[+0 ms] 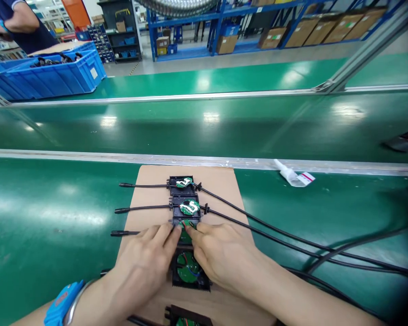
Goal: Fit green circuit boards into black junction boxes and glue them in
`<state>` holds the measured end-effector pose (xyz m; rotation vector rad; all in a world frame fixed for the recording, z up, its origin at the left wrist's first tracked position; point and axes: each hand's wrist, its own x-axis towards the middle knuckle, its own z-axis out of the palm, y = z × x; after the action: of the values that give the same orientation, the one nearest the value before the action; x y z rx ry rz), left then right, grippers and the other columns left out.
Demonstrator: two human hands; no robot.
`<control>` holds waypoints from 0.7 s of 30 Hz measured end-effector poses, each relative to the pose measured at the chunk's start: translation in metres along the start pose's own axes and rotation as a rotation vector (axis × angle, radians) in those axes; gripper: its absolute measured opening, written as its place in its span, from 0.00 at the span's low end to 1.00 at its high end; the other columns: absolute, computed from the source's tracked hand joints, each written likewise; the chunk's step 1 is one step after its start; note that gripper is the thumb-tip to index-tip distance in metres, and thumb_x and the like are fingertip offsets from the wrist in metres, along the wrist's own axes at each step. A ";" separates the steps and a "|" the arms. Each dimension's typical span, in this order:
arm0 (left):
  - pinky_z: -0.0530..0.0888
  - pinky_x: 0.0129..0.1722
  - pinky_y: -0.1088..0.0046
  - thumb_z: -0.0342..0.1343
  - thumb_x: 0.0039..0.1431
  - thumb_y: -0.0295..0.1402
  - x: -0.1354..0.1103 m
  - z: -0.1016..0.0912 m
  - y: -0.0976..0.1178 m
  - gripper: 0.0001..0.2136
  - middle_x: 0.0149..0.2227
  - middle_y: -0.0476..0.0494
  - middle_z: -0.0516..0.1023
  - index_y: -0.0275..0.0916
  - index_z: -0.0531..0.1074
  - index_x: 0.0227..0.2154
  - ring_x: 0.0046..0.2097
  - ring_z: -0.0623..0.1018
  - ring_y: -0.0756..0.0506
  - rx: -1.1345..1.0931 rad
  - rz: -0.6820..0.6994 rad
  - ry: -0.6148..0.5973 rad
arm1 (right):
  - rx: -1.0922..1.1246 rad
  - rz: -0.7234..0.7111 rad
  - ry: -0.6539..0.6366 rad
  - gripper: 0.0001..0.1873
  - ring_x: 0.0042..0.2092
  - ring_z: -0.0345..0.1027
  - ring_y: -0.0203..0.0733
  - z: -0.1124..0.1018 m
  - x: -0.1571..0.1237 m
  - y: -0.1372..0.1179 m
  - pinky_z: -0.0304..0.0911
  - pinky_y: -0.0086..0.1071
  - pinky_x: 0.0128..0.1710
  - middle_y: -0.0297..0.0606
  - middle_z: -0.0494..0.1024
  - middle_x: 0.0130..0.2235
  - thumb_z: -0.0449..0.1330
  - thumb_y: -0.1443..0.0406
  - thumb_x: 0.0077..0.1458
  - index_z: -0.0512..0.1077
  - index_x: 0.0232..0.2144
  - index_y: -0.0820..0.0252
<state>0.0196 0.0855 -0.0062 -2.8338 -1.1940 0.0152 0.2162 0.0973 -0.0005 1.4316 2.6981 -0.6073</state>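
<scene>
Several black plastic housings with green circuit boards lie in a column on a cardboard sheet [221, 181]. My left hand [144, 253] and my right hand [221, 253] meet over the third circuit board [186, 237], fingers curled and fingertips pressed to it near its wires. Both hands partly cover its housing. Beyond them, the first board [184, 182] and second board [189, 207] carry white paste. Closer to me, the fourth board [187, 267] shows red and blue wires and no paste. Another housing [190, 314] is cut off by the bottom edge.
Black cables [275, 226] run right from the housings; short plug leads [139, 209] stick out left. A white nozzle-like item with a label [295, 175] lies by the metal rail [88, 155]. Blue bins [54, 77] stand far left, near another person [23, 27].
</scene>
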 end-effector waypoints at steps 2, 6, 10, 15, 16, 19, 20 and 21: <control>0.78 0.32 0.68 0.47 0.47 0.18 -0.002 0.003 0.005 0.28 0.45 0.34 0.74 0.28 0.64 0.55 0.38 0.75 0.42 -0.008 0.002 -0.040 | 0.022 0.005 0.020 0.17 0.35 0.73 0.47 -0.002 0.000 0.000 0.60 0.37 0.31 0.41 0.78 0.35 0.49 0.68 0.57 0.74 0.43 0.62; 0.77 0.32 0.64 0.48 0.49 0.20 -0.001 0.001 0.002 0.27 0.43 0.36 0.72 0.33 0.65 0.55 0.37 0.74 0.42 -0.154 -0.028 -0.095 | 0.127 0.035 0.012 0.15 0.39 0.71 0.48 -0.014 -0.003 0.003 0.62 0.37 0.36 0.40 0.77 0.35 0.52 0.65 0.56 0.75 0.42 0.56; 0.75 0.42 0.60 0.47 0.58 0.25 0.007 -0.008 -0.008 0.16 0.47 0.36 0.70 0.35 0.69 0.49 0.44 0.72 0.41 -0.365 -0.043 0.079 | 0.265 0.038 -0.023 0.17 0.42 0.69 0.45 -0.025 -0.011 0.013 0.61 0.36 0.40 0.38 0.75 0.41 0.56 0.65 0.53 0.69 0.47 0.55; 0.72 0.45 0.61 0.46 0.61 0.25 0.015 -0.003 -0.008 0.11 0.44 0.41 0.73 0.35 0.70 0.43 0.43 0.72 0.42 -0.382 0.192 0.068 | 0.273 0.103 -0.031 0.09 0.35 0.66 0.42 -0.025 -0.022 0.019 0.58 0.34 0.34 0.35 0.73 0.34 0.54 0.69 0.52 0.64 0.38 0.58; 0.71 0.45 0.61 0.46 0.61 0.24 0.015 0.000 -0.007 0.10 0.45 0.41 0.73 0.35 0.70 0.42 0.43 0.72 0.42 -0.372 0.214 0.063 | 0.254 0.104 -0.026 0.05 0.34 0.66 0.42 -0.024 -0.023 0.019 0.57 0.34 0.34 0.34 0.72 0.32 0.53 0.69 0.53 0.64 0.35 0.58; 0.70 0.48 0.63 0.47 0.61 0.23 0.013 0.008 -0.006 0.09 0.48 0.41 0.73 0.34 0.70 0.41 0.46 0.72 0.42 -0.367 0.210 0.071 | 0.203 0.041 0.030 0.05 0.32 0.65 0.41 -0.014 -0.023 0.018 0.56 0.34 0.32 0.35 0.70 0.30 0.49 0.70 0.57 0.63 0.31 0.58; 0.70 0.49 0.63 0.47 0.60 0.23 0.012 0.010 -0.005 0.10 0.49 0.41 0.72 0.33 0.70 0.41 0.47 0.71 0.42 -0.371 0.208 0.071 | 0.193 0.004 0.073 0.07 0.31 0.64 0.40 -0.009 -0.022 0.018 0.56 0.34 0.30 0.36 0.70 0.30 0.47 0.70 0.59 0.63 0.31 0.58; 0.70 0.49 0.63 0.47 0.60 0.22 0.011 0.011 -0.005 0.10 0.49 0.40 0.72 0.33 0.70 0.42 0.47 0.71 0.42 -0.377 0.208 0.070 | 0.189 -0.028 0.130 0.08 0.30 0.63 0.40 -0.004 -0.022 0.019 0.55 0.33 0.29 0.36 0.69 0.29 0.46 0.70 0.60 0.63 0.31 0.59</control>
<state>0.0235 0.0976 -0.0165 -3.2378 -0.9705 -0.3300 0.2442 0.0908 0.0014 1.5271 2.8307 -0.8189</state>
